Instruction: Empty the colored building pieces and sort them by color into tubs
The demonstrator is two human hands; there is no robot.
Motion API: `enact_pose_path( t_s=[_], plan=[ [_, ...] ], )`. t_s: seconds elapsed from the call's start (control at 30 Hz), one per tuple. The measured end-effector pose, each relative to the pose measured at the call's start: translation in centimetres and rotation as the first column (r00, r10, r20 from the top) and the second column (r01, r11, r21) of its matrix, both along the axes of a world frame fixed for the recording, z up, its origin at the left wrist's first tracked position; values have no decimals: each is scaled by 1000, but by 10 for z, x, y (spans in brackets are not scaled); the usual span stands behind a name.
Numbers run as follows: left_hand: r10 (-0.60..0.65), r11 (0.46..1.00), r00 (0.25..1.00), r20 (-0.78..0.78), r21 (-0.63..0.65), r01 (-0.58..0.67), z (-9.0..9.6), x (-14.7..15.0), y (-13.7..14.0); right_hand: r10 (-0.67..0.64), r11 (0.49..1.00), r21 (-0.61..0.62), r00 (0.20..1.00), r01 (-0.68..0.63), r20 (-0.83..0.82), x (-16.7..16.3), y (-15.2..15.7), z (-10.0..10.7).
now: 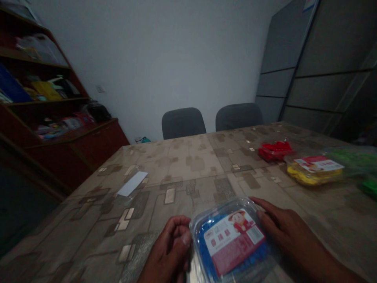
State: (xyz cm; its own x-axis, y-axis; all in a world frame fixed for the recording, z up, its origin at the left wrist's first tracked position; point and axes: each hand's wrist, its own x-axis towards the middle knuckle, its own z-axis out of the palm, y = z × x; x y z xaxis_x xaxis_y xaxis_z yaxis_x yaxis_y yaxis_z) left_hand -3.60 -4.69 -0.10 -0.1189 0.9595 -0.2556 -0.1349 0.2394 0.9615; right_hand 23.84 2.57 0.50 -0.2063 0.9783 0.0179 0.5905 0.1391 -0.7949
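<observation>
At table (188,159), right hand (284,226) gripping clear box (232,243), left hand (169,249) curled alongside, grip unclear

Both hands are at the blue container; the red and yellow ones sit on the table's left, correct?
Wrong side: the head view shows the red container and yellow container on the right of the table. Left hand and right hand are at the blue container, as stated.
</observation>
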Motion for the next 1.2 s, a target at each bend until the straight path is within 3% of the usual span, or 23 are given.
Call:
enact_pose_path(
  t_s=[0.17,0.33,0.57,0.77,1.2],
  plan=[
    [-109,994,994,-24,22,110,-5,5,5,-73,997,-28,993,76,96,0,-1,1],
    [-93,995,993,72,-15,94,-7,9,9,-47,991,-123,998,52,41,0,-3,6],
    [-43,999,995,92,-8,44,-2,11,16,52,992,-109,993,-64,-107,-1,-4,14],
    [-40,998,990,137,-43,47,-3,12,20,14,994,-111,997,-22,-72,2,-7,8],
    [-27,999,971,236,-20,33,-5,10,20,152,984,-67,974,-165,-168,-6,-4,23]
  ],
)
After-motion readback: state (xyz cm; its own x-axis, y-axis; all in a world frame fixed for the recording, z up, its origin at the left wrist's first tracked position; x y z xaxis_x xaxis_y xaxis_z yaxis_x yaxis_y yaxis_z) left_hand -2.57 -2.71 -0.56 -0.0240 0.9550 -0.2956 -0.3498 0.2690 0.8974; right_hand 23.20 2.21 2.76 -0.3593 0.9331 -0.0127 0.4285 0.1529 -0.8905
